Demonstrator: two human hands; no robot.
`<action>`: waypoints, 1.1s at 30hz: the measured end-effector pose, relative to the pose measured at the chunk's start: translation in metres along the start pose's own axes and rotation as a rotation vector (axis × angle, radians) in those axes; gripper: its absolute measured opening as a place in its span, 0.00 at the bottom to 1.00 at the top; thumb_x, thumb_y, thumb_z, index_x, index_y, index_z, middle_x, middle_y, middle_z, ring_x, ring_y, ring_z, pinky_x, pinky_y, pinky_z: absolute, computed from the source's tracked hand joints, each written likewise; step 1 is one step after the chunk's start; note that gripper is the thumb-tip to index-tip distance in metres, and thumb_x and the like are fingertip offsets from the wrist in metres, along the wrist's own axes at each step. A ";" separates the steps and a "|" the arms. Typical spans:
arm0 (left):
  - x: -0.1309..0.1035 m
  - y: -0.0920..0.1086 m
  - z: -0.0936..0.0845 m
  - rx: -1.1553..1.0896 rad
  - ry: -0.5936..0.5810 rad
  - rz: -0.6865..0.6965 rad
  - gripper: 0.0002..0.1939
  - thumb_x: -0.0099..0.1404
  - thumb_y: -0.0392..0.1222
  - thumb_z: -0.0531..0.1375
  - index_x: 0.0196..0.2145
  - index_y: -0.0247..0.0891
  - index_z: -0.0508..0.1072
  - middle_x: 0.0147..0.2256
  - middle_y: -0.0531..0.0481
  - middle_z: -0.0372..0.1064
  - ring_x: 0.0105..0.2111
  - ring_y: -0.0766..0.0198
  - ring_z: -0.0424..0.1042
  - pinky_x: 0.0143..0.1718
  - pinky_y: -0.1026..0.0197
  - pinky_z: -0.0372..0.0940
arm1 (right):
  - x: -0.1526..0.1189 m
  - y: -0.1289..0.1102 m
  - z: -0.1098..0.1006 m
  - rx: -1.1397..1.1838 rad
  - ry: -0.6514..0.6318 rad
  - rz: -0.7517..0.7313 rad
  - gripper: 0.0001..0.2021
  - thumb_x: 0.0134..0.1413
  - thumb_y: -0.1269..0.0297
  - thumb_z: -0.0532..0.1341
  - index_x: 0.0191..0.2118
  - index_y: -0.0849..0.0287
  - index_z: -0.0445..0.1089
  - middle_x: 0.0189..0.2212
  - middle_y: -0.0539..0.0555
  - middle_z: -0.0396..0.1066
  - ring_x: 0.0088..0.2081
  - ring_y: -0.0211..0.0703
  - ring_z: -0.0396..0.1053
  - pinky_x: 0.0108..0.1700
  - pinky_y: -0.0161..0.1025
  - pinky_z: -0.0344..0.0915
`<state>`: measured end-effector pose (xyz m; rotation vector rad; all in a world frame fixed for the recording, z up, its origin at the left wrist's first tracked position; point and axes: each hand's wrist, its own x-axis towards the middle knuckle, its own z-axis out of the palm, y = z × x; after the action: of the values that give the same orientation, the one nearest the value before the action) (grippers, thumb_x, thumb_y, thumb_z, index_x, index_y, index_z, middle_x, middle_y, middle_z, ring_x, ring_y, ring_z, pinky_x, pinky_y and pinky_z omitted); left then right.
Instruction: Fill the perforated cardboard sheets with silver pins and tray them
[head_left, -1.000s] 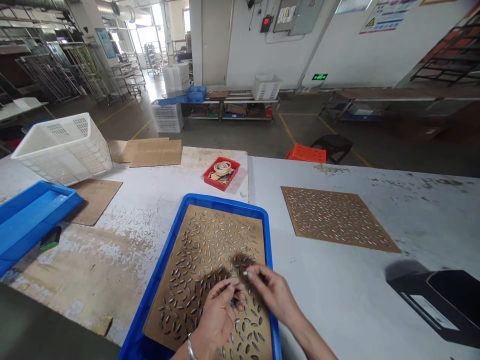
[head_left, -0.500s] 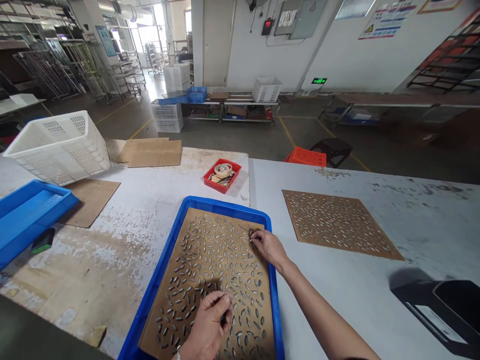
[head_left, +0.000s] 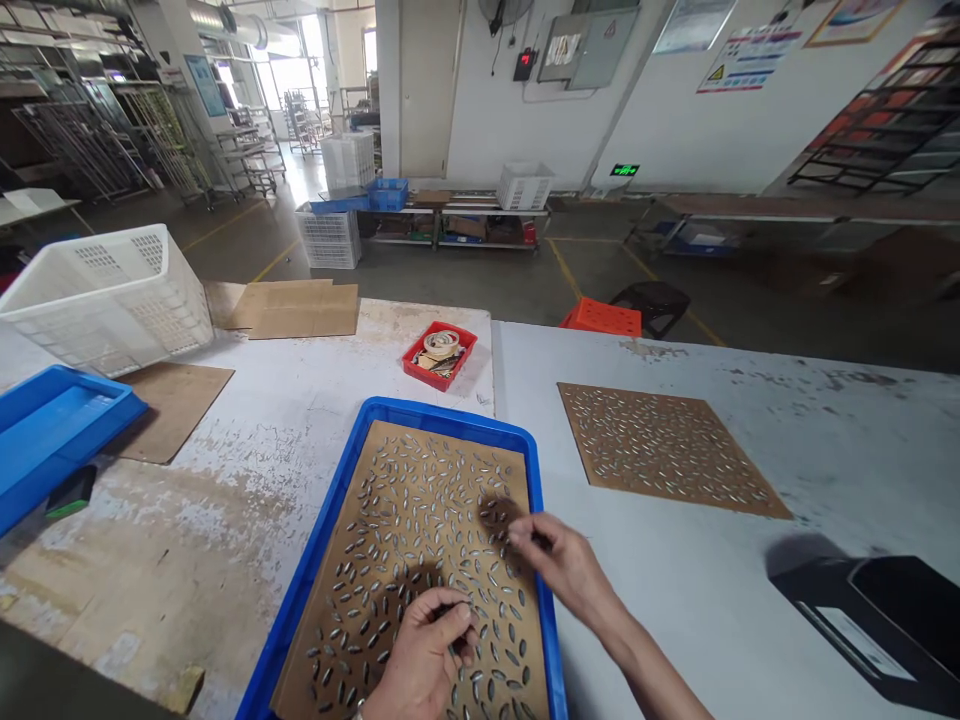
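Note:
A blue tray (head_left: pixel 437 412) holds a brown cardboard sheet (head_left: pixel 352 490) covered with several small silvery, leaf-shaped pieces. Over the lower middle of the sheet, my left hand (head_left: pixel 427 650) has its thumb and fingers curled together; anything inside them is hidden. My right hand (head_left: pixel 559 560) is above the tray's right side, fingertips pinched and slightly blurred, casting a shadow on the sheet. What it holds, if anything, is too small to make out. A second cardboard sheet (head_left: pixel 667 445) with similar pieces lies on the table to the right.
Beyond the tray sits a red box (head_left: pixel 427 378) with tape rolls. At the left are a white crate (head_left: pixel 112 310), another blue tray (head_left: pixel 60 430) and flat cardboard (head_left: pixel 304 310). A black object (head_left: pixel 870 620) lies at the right. An orange stool (head_left: pixel 604 317) stands behind the table.
My right hand has moved toward me and lifted from the sheet's upper right area. My left hand has stayed nearly in place. The view has shifted slightly.

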<state>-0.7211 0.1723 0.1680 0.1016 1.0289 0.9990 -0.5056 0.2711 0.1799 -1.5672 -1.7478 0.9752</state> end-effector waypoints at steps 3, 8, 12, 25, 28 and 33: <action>0.000 -0.004 0.010 -0.021 -0.010 0.023 0.26 0.37 0.48 0.81 0.31 0.36 0.79 0.24 0.52 0.72 0.25 0.68 0.69 0.28 0.64 0.60 | -0.048 -0.027 0.014 0.096 -0.220 -0.061 0.17 0.65 0.49 0.58 0.33 0.56 0.74 0.31 0.52 0.73 0.35 0.43 0.71 0.39 0.38 0.66; -0.010 0.000 0.030 -0.028 -0.026 0.042 0.25 0.36 0.49 0.81 0.28 0.36 0.78 0.25 0.52 0.73 0.27 0.67 0.69 0.30 0.64 0.60 | -0.076 -0.041 0.027 0.166 -0.191 -0.037 0.17 0.68 0.51 0.56 0.32 0.56 0.71 0.31 0.51 0.73 0.35 0.42 0.71 0.40 0.37 0.65; -0.011 0.004 0.036 0.008 -0.023 0.115 0.24 0.39 0.51 0.80 0.27 0.36 0.77 0.25 0.53 0.72 0.27 0.67 0.67 0.31 0.63 0.60 | -0.072 -0.041 0.027 0.174 -0.171 -0.041 0.18 0.67 0.50 0.56 0.32 0.56 0.71 0.30 0.51 0.72 0.33 0.43 0.70 0.38 0.37 0.64; 0.000 -0.002 0.014 -0.057 -0.070 0.027 0.29 0.44 0.54 0.79 0.38 0.34 0.78 0.37 0.39 0.78 0.33 0.60 0.74 0.31 0.61 0.62 | 0.032 0.026 -0.005 -0.220 0.100 0.097 0.13 0.61 0.56 0.54 0.34 0.56 0.72 0.35 0.55 0.75 0.38 0.49 0.73 0.45 0.43 0.66; 0.002 -0.011 0.005 -0.023 -0.094 -0.002 0.29 0.47 0.59 0.77 0.36 0.36 0.72 0.35 0.41 0.78 0.28 0.61 0.74 0.24 0.63 0.58 | 0.065 0.043 -0.013 -0.447 0.042 0.157 0.11 0.60 0.63 0.54 0.35 0.56 0.74 0.38 0.56 0.75 0.41 0.48 0.74 0.45 0.42 0.66; 0.004 -0.021 -0.001 0.009 -0.031 -0.021 0.34 0.45 0.66 0.75 0.31 0.42 0.62 0.28 0.48 0.76 0.20 0.67 0.69 0.16 0.67 0.46 | 0.087 0.048 -0.006 -0.513 0.016 0.170 0.10 0.61 0.65 0.56 0.34 0.55 0.75 0.40 0.57 0.76 0.41 0.48 0.74 0.41 0.40 0.65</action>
<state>-0.7071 0.1631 0.1541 0.1137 1.0040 0.9714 -0.4858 0.3602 0.1395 -2.0591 -1.9814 0.6085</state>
